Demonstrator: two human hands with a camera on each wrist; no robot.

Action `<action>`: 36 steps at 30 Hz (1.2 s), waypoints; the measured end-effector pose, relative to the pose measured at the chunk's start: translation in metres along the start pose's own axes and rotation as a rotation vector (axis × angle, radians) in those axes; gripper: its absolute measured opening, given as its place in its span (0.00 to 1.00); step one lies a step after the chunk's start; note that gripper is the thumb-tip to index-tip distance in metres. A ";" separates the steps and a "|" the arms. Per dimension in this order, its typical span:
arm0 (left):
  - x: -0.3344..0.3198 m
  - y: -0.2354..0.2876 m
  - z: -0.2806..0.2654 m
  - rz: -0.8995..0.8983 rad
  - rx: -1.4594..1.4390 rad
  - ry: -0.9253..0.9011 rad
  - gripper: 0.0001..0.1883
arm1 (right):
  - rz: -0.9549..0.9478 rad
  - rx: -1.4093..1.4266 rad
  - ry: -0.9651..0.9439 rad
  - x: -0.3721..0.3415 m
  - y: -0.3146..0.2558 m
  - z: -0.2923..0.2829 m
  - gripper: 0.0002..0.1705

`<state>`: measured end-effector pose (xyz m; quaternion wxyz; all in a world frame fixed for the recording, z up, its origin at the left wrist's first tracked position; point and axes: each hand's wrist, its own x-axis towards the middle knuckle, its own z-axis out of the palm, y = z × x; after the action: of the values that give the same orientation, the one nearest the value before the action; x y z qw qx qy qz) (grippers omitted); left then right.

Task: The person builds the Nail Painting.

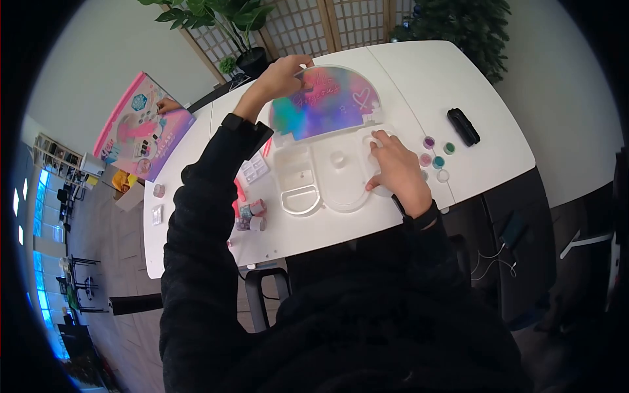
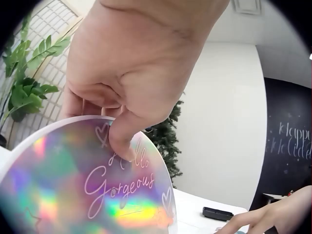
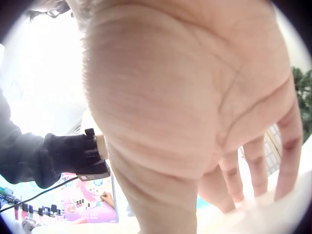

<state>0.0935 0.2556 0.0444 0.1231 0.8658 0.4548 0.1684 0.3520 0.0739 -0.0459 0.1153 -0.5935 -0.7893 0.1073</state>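
Note:
A rounded panel (image 1: 324, 114) with a shimmering rainbow face reads "Hello Gorgeous" and stands along the back of a white moulded tray (image 1: 327, 177). My left hand (image 1: 282, 77) pinches the panel's curved top edge. In the left wrist view the thumb of that hand (image 2: 131, 73) lies on the front face, while its fingers pass behind. Over the tray's right part, my right hand (image 1: 400, 171) rests with fingers spread and thumb apart. Its palm (image 3: 195, 97) fills most of the right wrist view, fingers reaching down to the pale surface.
Small pots of coloured powder (image 1: 438, 162) and a black case (image 1: 464, 127) lie on the white table (image 1: 485, 85) at right. Left of the tray are glitter jars (image 1: 252, 213) and a clear sectioned box (image 1: 254, 168). A pink and purple box (image 1: 145, 128) stands at far left.

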 end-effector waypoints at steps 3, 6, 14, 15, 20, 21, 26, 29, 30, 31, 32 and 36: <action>-0.021 0.019 -0.004 0.055 -0.116 0.007 0.17 | 0.003 -0.012 0.038 0.000 0.001 0.008 0.49; -0.036 0.038 0.000 0.100 0.007 -0.005 0.22 | -0.089 0.020 0.209 -0.003 0.001 0.014 0.38; -0.046 0.042 0.028 0.311 0.051 0.146 0.32 | -0.004 -0.071 0.058 0.001 0.000 0.012 0.49; -0.048 0.046 0.029 0.253 0.086 0.138 0.33 | -0.008 -0.073 0.055 0.001 0.000 0.012 0.49; -0.061 0.058 0.034 0.206 0.119 0.182 0.35 | -0.015 -0.086 0.036 0.002 0.001 0.010 0.49; -0.061 0.058 0.036 0.196 0.136 0.194 0.34 | -0.020 -0.086 0.033 0.002 0.000 0.010 0.49; -0.058 0.028 0.026 0.226 0.106 0.067 0.40 | -0.029 -0.092 0.065 0.003 -0.005 0.008 0.43; -0.071 0.007 0.003 0.149 -0.007 0.050 0.41 | 0.041 -0.094 -0.015 0.009 -0.006 0.005 0.48; -0.081 -0.003 -0.008 0.114 -0.058 0.066 0.44 | 0.040 -0.094 -0.012 0.009 -0.005 0.005 0.48; -0.092 -0.018 -0.016 0.043 -0.009 0.101 0.45 | 0.034 -0.082 0.006 0.009 -0.003 0.007 0.48; -0.109 -0.017 -0.029 -0.170 0.050 0.089 0.41 | 0.028 -0.070 0.024 0.009 -0.002 0.008 0.48; -0.162 -0.087 -0.011 -0.617 0.510 -0.169 0.37 | 0.036 -0.068 -0.012 0.010 -0.006 0.003 0.48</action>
<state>-0.0620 0.1704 -0.0063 -0.0138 0.7022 0.7088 -0.0663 0.3430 0.0820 -0.0465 0.0886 -0.6103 -0.7825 0.0859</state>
